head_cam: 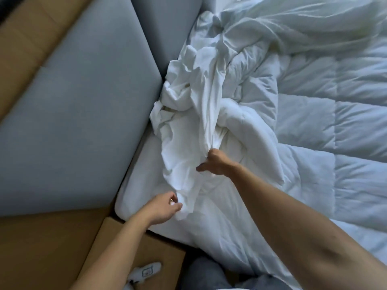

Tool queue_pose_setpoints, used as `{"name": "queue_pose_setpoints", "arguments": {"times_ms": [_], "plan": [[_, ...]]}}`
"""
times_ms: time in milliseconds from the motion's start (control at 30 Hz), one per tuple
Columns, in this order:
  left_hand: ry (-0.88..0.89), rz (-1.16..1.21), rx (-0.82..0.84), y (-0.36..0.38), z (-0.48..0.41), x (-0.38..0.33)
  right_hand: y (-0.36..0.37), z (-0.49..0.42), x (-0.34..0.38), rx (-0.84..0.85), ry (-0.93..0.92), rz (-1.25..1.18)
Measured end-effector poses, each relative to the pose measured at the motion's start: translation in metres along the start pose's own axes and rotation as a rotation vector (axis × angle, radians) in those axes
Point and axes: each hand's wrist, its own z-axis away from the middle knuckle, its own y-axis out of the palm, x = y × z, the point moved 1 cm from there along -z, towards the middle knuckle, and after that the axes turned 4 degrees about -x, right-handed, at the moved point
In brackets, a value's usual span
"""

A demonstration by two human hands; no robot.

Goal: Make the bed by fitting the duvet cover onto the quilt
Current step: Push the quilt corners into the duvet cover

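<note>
Padded grey headboard (79,114), made of flat upholstered panels, runs diagonally across the left half of the view; a second panel (167,28) meets it at a seam near the top. Behind it lies a tan, wood-toned wall surface (31,38). A tan bedside cabinet (134,254) stands at the lower left beside the white mattress corner (134,201), carrying a small white device (146,271). Light is cool and soft, brighter toward the upper right.

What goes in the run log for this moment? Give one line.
left hand: pinches duvet cover edge | right hand: grips bunched cover | quilt: spread on bed, mostly uncovered
</note>
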Motion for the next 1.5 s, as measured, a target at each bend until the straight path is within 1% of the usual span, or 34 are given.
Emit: {"name": "queue_pose_setpoints", "arguments": {"times_ms": [33,67,100,133,167,200,233,300,333,367,400,467,533,600,700,767,833,900,933,967,1000,1067,1100,1133,1167,1233,1267,1333,1367,1433,1467,1500], "plan": [[0.034,-0.209,-0.075,-0.010,-0.002,-0.010,-0.006,0.003,0.002,0.002,-0.001,0.009],[0.123,-0.321,-0.194,-0.023,-0.003,-0.025,-0.011,0.005,0.005,0.010,-0.001,0.019],[0.277,-0.329,-0.320,-0.037,-0.004,-0.045,-0.015,0.007,0.006,0.020,-0.008,0.035],[0.478,-0.274,-0.411,-0.053,-0.007,-0.069,-0.020,0.009,0.010,0.029,-0.017,0.071],[0.654,-0.226,-0.428,-0.068,-0.013,-0.097,-0.025,0.009,0.013,0.028,-0.042,0.101],[0.768,-0.224,-0.379,-0.081,-0.021,-0.124,-0.030,0.011,0.017,0.035,-0.059,0.113],[0.814,-0.274,-0.282,-0.090,-0.031,-0.151,-0.034,0.012,0.021,0.038,-0.068,0.100],[0.717,-0.474,0.009,-0.103,-0.049,-0.189,-0.045,0.018,0.029,0.025,-0.089,0.081],[0.658,-0.595,0.127,-0.107,-0.058,-0.200,-0.052,0.021,0.033,0.010,-0.109,0.071],[0.619,-0.698,0.194,-0.112,-0.066,-0.205,-0.059,0.025,0.036,-0.022,-0.113,0.031],[0.610,-0.773,0.206,-0.117,-0.071,-0.206,-0.067,0.029,0.037,-0.049,-0.084,-0.029],[0.638,-0.910,0.136,-0.122,-0.077,-0.204,-0.079,0.034,0.038,-0.063,-0.060,-0.035],[0.667,-1.053,0.083,-0.124,-0.078,-0.205,-0.087,0.039,0.046,-0.006,-0.056,0.163],[0.666,-1.090,0.091,-0.129,-0.079,-0.205,-0.089,0.038,0.057,-0.002,-0.050,0.354],[0.647,-0.999,0.149,-0.146,-0.087,-0.201,-0.093,0.031,0.069,-0.157,-0.089,0.518],[0.617,-0.876,0.213,-0.156,-0.093,-0.195,-0.097,0.029,0.072,-0.205,-0.115,0.520],[0.566,-0.692,0.270,-0.161,-0.092,-0.191,-0.100,0.029,0.069,-0.198,-0.147,0.481],[0.481,-0.422,0.320,-0.166,-0.089,-0.192,-0.107,0.031,0.068,-0.212,-0.202,0.444],[0.442,-0.346,0.352,-0.168,-0.086,-0.193,-0.111,0.032,0.068,-0.229,-0.218,0.416],[0.417,-0.354,0.375,-0.169,-0.084,-0.195,-0.115,0.032,0.068,-0.247,-0.218,0.386],[0.406,-0.435,0.375,-0.168,-0.082,-0.196,-0.118,0.031,0.069,-0.258,-0.199,0.363],[0.419,-0.698,0.287,-0.159,-0.082,-0.197,-0.123,0.028,0.070,-0.256,-0.155,0.383],[0.439,-0.784,0.226,-0.154,-0.083,-0.198,-0.123,0.026,0.069,-0.249,-0.141,0.407],[0.457,-0.798,0.187,-0.151,-0.083,-0.199,-0.124,0.024,0.068,-0.235,-0.131,0.422],[0.472,-0.763,0.167,-0.151,-0.084,-0.200,-0.125,0.022,0.066,-0.212,-0.128,0.420],[0.490,-0.589,0.167,-0.163,-0.086,-0.199,-0.128,0.020,0.059,-0.130,-0.141,0.348],[0.495,-0.473,0.167,-0.170,-0.088,-0.198,-0.129,0.019,0.056,-0.060,-0.139,0.255],[0.513,-0.229,0.117,-0.179,-0.087,-0.201,-0.131,0.018,0.053,0.081,-0.114,0.016],[0.519,-0.090,0.080,-0.179,-0.085,-0.204,-0.131,0.017,0.053,0.086,-0.113,-0.037],[0.494,0.147,-0.006,-0.175,-0.085,-0.213,-0.134,0.009,0.051,-0.015,-0.119,-0.024],[0.485,0.175,-0.025,-0.175,-0.085,-0.217,-0.139,0.004,0.049,-0.074,-0.132,0.003],[0.464,0.118,-0.010,-0.175,-0.085,-0.218,-0.146,-0.001,0.046,-0.117,-0.148,0.027]]}}
